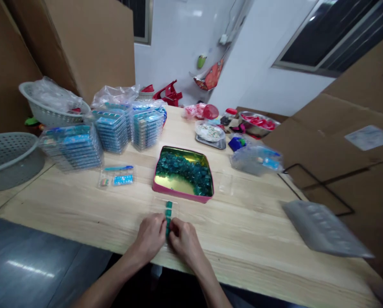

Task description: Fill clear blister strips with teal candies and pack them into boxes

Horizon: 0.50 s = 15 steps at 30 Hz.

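My left hand and my right hand rest close together on the wooden table near its front edge. Both have fingers curled, pinching a clear plastic tray that holds a row of small green pieces. Just beyond the hands stands a pink-sided metal tin with many more green pieces heaped inside it.
Stacks of filled clear packs stand at the back left beside two white baskets. A single flat pack lies left of the tin. A pile of clear trays sits at the right. Bowls and bags crowd the far side. Cardboard sheets lean around.
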### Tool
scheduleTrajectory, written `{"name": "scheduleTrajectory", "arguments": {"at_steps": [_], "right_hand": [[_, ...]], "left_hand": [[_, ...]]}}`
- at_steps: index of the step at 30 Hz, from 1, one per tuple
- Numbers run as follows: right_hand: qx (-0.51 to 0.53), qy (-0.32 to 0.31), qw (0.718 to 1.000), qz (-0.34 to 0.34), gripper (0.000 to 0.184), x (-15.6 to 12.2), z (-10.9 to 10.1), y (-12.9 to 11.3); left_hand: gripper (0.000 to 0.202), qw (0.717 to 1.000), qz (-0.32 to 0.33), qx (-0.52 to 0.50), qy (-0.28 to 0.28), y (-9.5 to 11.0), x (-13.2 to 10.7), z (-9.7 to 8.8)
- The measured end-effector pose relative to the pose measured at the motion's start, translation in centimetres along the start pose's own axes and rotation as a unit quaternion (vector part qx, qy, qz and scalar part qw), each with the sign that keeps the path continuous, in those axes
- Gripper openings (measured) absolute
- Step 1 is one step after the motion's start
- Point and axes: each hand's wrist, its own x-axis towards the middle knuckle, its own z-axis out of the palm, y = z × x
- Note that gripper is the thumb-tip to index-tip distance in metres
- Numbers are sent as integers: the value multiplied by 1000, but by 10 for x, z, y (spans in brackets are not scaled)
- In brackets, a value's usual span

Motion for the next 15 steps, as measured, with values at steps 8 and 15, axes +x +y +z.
{"name": "scheduleTrajectory", "arguments": {"at_steps": [8,15], "right_hand": [[17,4,999,-47,23,26,-55,33],[-290,24,954,67,23,99,-112,50]], "left_hand": [[25,996,68,-44,-45,-6,-1,6],[24,994,62,-85,-33,-10,4,5]]}}
